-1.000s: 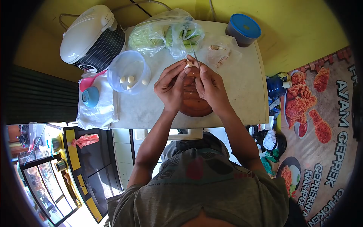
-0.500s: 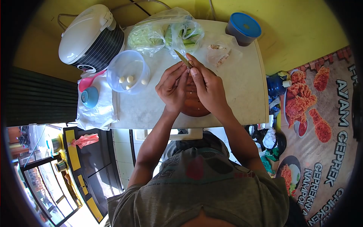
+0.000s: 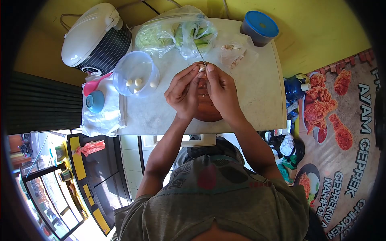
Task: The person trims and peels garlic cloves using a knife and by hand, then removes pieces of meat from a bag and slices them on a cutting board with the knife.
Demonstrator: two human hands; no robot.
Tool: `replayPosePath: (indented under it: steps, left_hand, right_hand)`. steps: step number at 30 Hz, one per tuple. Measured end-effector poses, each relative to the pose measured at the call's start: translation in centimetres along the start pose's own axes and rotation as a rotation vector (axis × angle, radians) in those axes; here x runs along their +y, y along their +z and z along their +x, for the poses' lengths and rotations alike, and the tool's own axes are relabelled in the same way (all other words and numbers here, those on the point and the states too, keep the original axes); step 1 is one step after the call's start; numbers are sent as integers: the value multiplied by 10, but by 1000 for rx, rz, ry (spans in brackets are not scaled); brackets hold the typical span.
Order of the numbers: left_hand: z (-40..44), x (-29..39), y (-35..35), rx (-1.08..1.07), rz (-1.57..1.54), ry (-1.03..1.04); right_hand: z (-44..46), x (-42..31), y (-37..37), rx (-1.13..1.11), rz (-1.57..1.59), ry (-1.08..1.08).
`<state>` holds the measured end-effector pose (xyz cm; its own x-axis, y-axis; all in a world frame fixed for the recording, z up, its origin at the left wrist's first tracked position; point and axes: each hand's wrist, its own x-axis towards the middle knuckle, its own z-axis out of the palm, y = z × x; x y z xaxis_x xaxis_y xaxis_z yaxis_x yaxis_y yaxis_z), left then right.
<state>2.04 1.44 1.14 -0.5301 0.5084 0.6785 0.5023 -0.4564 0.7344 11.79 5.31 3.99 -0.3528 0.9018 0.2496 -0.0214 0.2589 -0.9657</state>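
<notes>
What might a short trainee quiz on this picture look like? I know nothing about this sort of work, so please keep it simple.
1. Multiple choice: which hand holds the knife? A: the left hand. B: the right hand. C: neither.
2. Count: how many pale round pieces can be seen in the clear tub?
3. Fill in: the container at the far right corner of the table has a ____ lid.

Key: 1. B. 2. Four. 3. Blue.
</notes>
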Motion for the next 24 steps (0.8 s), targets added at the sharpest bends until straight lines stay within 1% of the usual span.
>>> replayPosePath:
  steps: [1,2,4,5,7,8,9,10,11,13,14,16,17,20,22,24]
  left_hand:
    - [0,1,0,3,3,0]
    - [1,1,1,20,-49,-41]
    - [2,1,3,35,-108,-80]
    - [2,0,3,43,-172,-106]
    - [4,0,4,53,-234,-129]
    - [6,1,5,58,-246,-169]
    - [7,2,5,63,-258,-210]
    - [7,1,5,64,-259,-207]
    - [7,1,4,60,-239,-195]
    - [7,0,2,51,-221,-183]
    - [7,0,1,40,-183,-162]
    - [8,-1,-1,31,-144,-140]
    - [8,-2,-2,24,-123,-126]
    - [8,-5,-6,6,-87,-95]
    - [9,-5,-8,-5,-69,-76]
    - [11,-3,-10,-30,-52,-18]
  right_hand:
    - [0,-3,-2,-49,138,141]
    - [1,-2,-7,-51,140,141]
    - [5,3,-27,-319,558,508]
    - [8,9,-34,-318,557,508]
    - [16,12,-38,-688,1110,408]
    - [11,12,-34,-690,1110,408]
    - [5,-7,-23,-465,667,256]
    - [3,-17,-15,-234,226,102]
    - [3,-13,-11,-235,225,100]
    - [4,-4,-8,-149,-63,-208]
    - [3,-3,-9,-147,-63,-209]
    - [3,-7,-11,-188,-137,-81]
    - [4,-7,-11,-189,-136,-83]
    - [3,-8,-10,-187,-199,-138]
    - [4,-8,-8,-136,-229,-256]
    - [5,-8,-11,-153,-247,-253]
